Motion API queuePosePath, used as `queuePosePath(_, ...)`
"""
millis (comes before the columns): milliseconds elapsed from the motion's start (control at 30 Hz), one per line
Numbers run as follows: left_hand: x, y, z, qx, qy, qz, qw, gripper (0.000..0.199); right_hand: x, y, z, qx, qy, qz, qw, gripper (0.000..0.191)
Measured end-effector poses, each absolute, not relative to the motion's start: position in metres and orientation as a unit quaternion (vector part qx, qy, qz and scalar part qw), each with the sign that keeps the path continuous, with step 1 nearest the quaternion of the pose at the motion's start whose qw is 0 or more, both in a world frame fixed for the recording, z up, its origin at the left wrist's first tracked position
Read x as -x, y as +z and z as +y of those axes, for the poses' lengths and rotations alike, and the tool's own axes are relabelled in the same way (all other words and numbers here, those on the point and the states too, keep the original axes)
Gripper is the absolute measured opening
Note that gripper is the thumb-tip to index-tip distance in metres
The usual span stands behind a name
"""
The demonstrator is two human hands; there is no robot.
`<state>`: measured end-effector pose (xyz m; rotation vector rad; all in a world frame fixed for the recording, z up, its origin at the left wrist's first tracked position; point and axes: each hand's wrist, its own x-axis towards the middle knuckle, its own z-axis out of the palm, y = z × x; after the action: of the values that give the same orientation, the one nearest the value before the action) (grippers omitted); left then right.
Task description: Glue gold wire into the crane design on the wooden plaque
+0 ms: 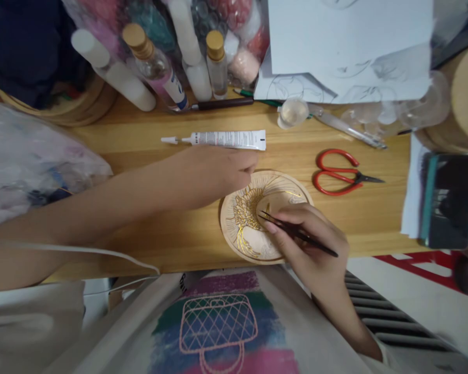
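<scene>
Along the far side of the table point(171, 234) I see a gold-capped glass bottle point(156, 67) that looks pinkish inside, and a smaller gold-capped vial point(218, 78), clear-looking right through. Near them sits a small translucent tub point(292, 112); I can't make out its contents. A white squeeze tube point(230, 139) lies flat, its tapered cap point(169, 140) off and just beyond the nozzle.

The left forearm reaches across the table, and the left hand point(228, 171) sits just below that tube with its fingers bent at the upper-left rim of the round wooden disc point(263, 241); whether they grip it, I can't tell. The right hand point(315, 236) comes in from the lower right, thumb and fingers pinched firmly around dark tweezers point(296, 232), whose slightly parted tips point left over the disc's gold-lined pattern. The disc lies on the table near the front edge, between both hands, with red-handled scissors point(337, 174) to its right
</scene>
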<state>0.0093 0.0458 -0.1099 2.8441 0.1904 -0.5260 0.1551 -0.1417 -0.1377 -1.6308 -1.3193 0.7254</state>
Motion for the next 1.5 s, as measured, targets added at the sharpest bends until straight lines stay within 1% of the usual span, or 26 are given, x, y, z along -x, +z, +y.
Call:
queuePosePath(233, -0.0082, -0.1104, 0.0453, -0.979, -0.148, 0.070, 0.124, 0.025, -0.1518, -0.1380, -0.1379, 0.652, 0.289, -0.536, 0.451, 0.015)
queuePosePath(400, -0.0059, -0.1124, 0.0455, -0.978, -0.122, 0.085, 0.148, 0.027, -0.1509, -0.1375, -0.1366, 0.650, 0.294, -0.533, 0.455, 0.013)
queuePosePath(600, -0.0050, -0.1153, 0.0466, -0.975, -0.103, 0.093, 0.175, 0.023, -0.1513, -0.1384, -0.1359, 0.650, 0.291, -0.535, 0.455, 0.013)
queuePosePath(833, -0.0034, -0.1180, 0.0494, -0.971, -0.086, 0.089, 0.206, 0.022, -0.1512, -0.1402, -0.1365, 0.648, 0.290, -0.538, 0.455, 0.013)
queuePosePath(1033, -0.0055, -0.1169, 0.0484, -0.974, -0.109, 0.092, 0.176, 0.023, -0.1510, -0.1415, -0.1369, 0.649, 0.292, -0.536, 0.454, 0.014)
queuePosePath(1300, -0.0035, -0.1172, 0.0509, -0.971, -0.097, 0.078, 0.203, 0.026, -0.1513, -0.1431, -0.1369, 0.651, 0.289, -0.535, 0.453, 0.013)
queuePosePath(1500, -0.0034, -0.1145, 0.0515, -0.975, -0.113, 0.066, 0.177, 0.026, -0.1512, -0.1437, -0.1362, 0.645, 0.287, -0.538, 0.461, 0.014)
